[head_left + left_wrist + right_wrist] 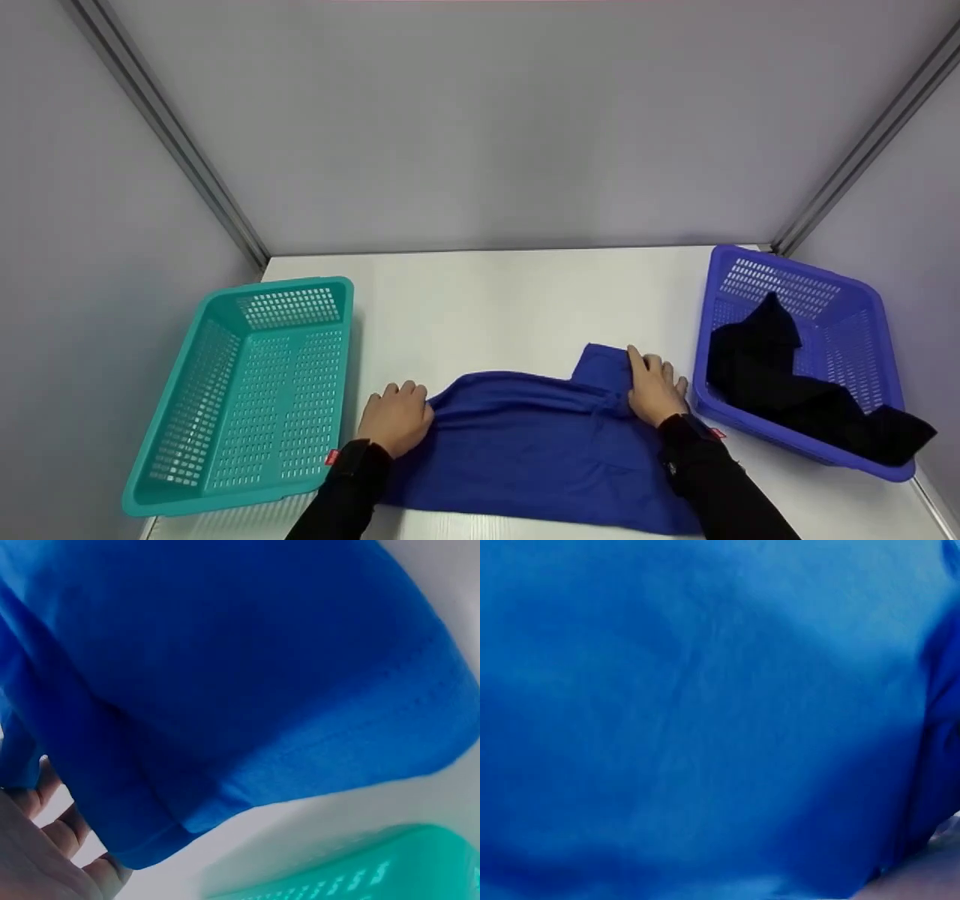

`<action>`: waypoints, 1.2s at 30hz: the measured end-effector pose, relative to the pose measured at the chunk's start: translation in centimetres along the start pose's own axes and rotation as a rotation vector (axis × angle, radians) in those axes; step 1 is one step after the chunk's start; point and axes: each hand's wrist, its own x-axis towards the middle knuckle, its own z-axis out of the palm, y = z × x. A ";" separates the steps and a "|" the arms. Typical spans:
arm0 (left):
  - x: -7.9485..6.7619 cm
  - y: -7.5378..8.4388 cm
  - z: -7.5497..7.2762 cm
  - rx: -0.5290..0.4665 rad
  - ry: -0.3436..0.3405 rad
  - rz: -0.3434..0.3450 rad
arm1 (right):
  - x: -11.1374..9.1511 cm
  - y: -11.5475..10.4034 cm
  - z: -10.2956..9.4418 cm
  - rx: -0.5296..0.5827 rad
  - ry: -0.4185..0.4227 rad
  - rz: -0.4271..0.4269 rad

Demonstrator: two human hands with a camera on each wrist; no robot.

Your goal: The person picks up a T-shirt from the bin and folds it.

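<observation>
A blue shirt point(525, 442) lies across the front of the white table, with a short sleeve-like flap point(600, 364) sticking up at its upper right. My left hand point(397, 416) grips the shirt's upper left corner. In the left wrist view, its fingers point(67, 832) curl behind a stitched hem point(352, 735). At the other end, my right hand point(655, 386) holds the cloth beside the flap, thumb side toward it. Blue cloth point(705, 727) fills most of the right wrist view, where only a sliver of that hand shows at the lower right corner.
On the left stands a teal plastic basket point(345, 360) with nothing in it. A purple basket point(705, 352) at the right holds black cloth point(780, 382), one end of which hangs over its front right rim. Grey panels point(525, 135) enclose the table's back and sides.
</observation>
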 end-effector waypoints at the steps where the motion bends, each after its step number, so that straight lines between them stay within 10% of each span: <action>1: 0.0 0.1 -0.2 0.016 0.018 0.007 | 0.0 0.0 -0.1 -0.015 0.006 -0.008; 9: 0.9 0.2 -1.3 0.104 0.095 0.070 | 0.5 0.1 -0.9 -0.116 0.123 -0.059; 36: 6.4 -2.2 -6.1 0.050 0.297 -0.109 | 3.7 -3.6 -12.5 -0.050 0.471 -0.275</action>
